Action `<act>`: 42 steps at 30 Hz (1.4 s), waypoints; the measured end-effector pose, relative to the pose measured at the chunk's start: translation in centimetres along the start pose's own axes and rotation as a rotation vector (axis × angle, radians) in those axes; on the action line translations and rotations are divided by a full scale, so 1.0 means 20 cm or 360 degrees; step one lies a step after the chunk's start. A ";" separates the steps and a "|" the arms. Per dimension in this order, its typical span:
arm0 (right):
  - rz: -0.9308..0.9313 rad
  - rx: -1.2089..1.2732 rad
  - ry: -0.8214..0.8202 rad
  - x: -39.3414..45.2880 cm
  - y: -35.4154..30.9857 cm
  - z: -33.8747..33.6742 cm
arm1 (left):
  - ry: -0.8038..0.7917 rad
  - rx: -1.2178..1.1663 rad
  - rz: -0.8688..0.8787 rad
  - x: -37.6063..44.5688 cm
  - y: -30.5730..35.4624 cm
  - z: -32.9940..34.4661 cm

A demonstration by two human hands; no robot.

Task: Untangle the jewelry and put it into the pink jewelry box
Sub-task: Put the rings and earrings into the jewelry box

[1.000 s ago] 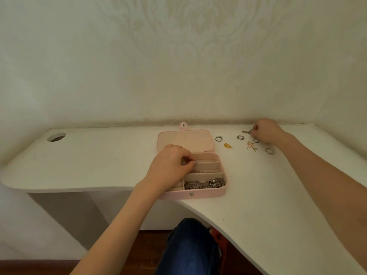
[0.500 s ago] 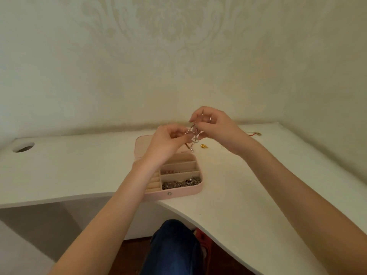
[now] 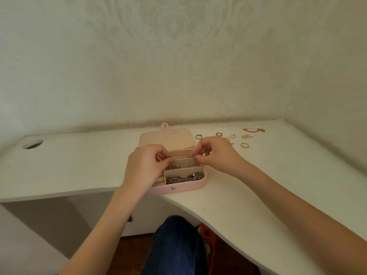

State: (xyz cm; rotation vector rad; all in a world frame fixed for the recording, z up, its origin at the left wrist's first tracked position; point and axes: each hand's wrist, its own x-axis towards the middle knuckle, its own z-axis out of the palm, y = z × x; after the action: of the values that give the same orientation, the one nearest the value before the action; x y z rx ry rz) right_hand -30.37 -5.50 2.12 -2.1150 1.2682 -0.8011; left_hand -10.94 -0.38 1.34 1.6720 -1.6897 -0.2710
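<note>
The pink jewelry box (image 3: 178, 189) lies open at the desk's front edge, its lid (image 3: 166, 138) folded back. A beaded chain (image 3: 182, 157) is stretched over the box's middle compartment. My left hand (image 3: 145, 167) pinches its left end and my right hand (image 3: 214, 153) pinches its right end. A loop of the same beads (image 3: 181, 165) sags into the compartment below. The front right compartment holds a dark tangle of chains (image 3: 184, 177).
Loose rings (image 3: 198, 136) (image 3: 244, 145), a gold piece (image 3: 246, 136) and a red cord bracelet (image 3: 253, 130) lie on the white desk (image 3: 79, 165) to the right of the box. A round cable hole (image 3: 32, 144) is at far left. The wall runs close behind.
Both hands came down from above the box, where they held a small piece between them. They now hold a beaded chain taut low over the box's compartment.
</note>
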 end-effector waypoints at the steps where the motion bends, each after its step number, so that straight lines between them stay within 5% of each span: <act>1: -0.0015 -0.0048 0.0003 0.00 0.00 0.00 | -0.0004 0.0028 0.0009 0.00 0.00 0.00; 9: -0.0092 -0.0296 -0.0117 -0.02 -0.03 -0.01 | -0.0180 0.0072 0.0079 0.03 -0.03 -0.02; 14: -0.0066 -0.0245 0.0071 0.07 0.06 -0.08 | -0.0180 -0.0042 0.0239 0.02 -0.03 0.01; 21: 0.0353 -0.0338 0.0722 0.24 0.49 -0.30 | -0.0222 -0.0138 0.0126 0.04 -0.01 0.04; 29: 0.0836 -0.0893 0.0797 0.30 0.81 -0.44 | -0.0274 -0.0147 0.0110 0.09 0.03 0.09; 36: 0.0684 -0.0746 0.0975 0.33 0.85 -0.42 | -0.0224 -0.0149 0.0121 0.10 0.04 0.12; 42: 0.0129 -0.0113 0.0870 0.36 0.56 -0.42 | -0.0176 -0.0357 0.0074 0.11 0.04 0.10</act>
State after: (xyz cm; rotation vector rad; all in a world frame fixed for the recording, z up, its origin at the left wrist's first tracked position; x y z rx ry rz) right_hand -40.28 -17.83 1.40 -1.9466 1.6607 -1.3763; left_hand -12.60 -3.07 1.14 1.4741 -1.7074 -0.5191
